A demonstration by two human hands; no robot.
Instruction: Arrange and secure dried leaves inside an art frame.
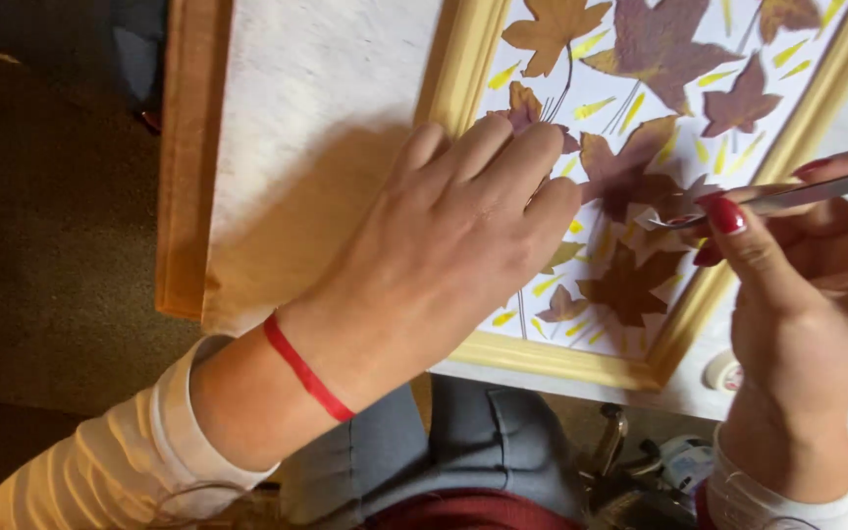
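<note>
Pressed autumn leaves being arranged inside a pale wooden frame.
A small brown leaf (662, 208) hangs over the leaf collage in the frame (552, 355), clamped in metal tweezers (807, 193); the right hand (817, 285) has its grip pinched on them. The left hand (453, 255) lies flat, fingers together, on the frame's edge upon the white surface (316, 118).

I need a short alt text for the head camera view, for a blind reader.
The left hand presses flat on a pale wooden frame filled with pressed brown and purple leaves, while the right hand holds metal tweezers over the leaves.
</note>
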